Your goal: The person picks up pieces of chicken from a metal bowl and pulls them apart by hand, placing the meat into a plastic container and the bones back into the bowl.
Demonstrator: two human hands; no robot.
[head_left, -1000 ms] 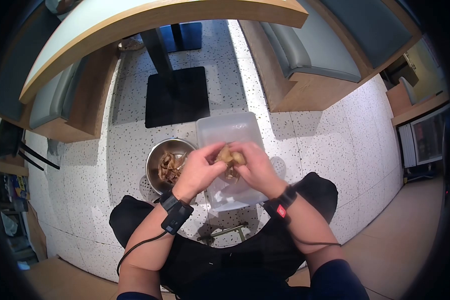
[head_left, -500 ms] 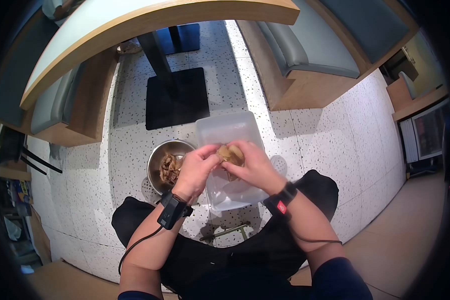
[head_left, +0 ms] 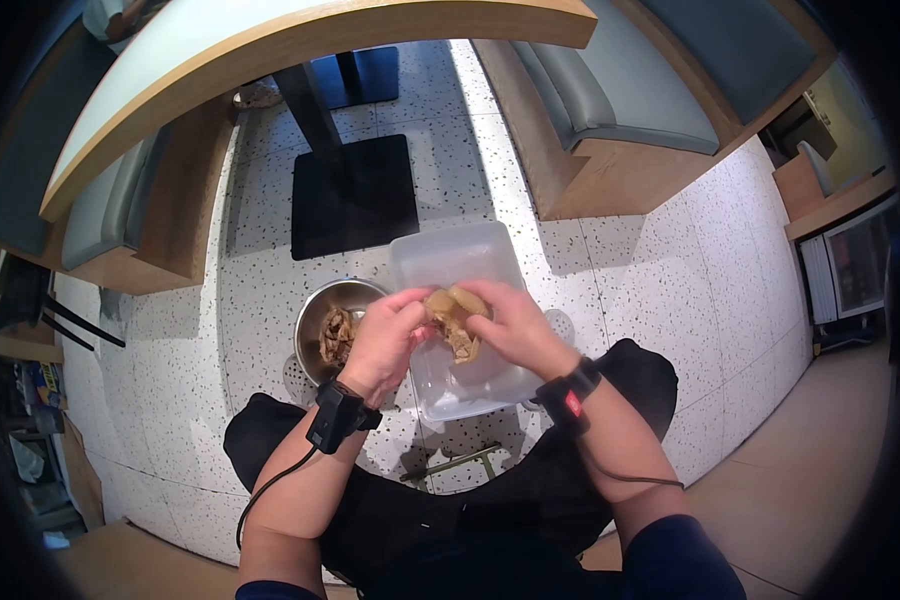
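Note:
A yellowish-brown lump of food, looking like cooked meat [head_left: 459,332], is gripped from both sides above a translucent plastic tub [head_left: 455,252]. My left hand [head_left: 388,332] has its fingers closed on the lump's left edge. On the other side my right hand [head_left: 511,322] pinches its right edge, thumb in front. To the left of the tub stands a round steel bowl [head_left: 312,309] holding brown pieces [head_left: 337,337]. My left hand partly covers the bowl's right side.
A wood-edged table [head_left: 315,31] arches over the top, its post on a black base plate [head_left: 354,200]. Grey-cushioned benches [head_left: 610,115] stand on both sides. Part of a person [head_left: 115,20] shows at the upper left. Speckled tiles [head_left: 640,290] cover the floor.
The lump now shows more of its lower, ragged part between my hands. My right thumb has shifted up and right, and my left wrist has turned slightly.

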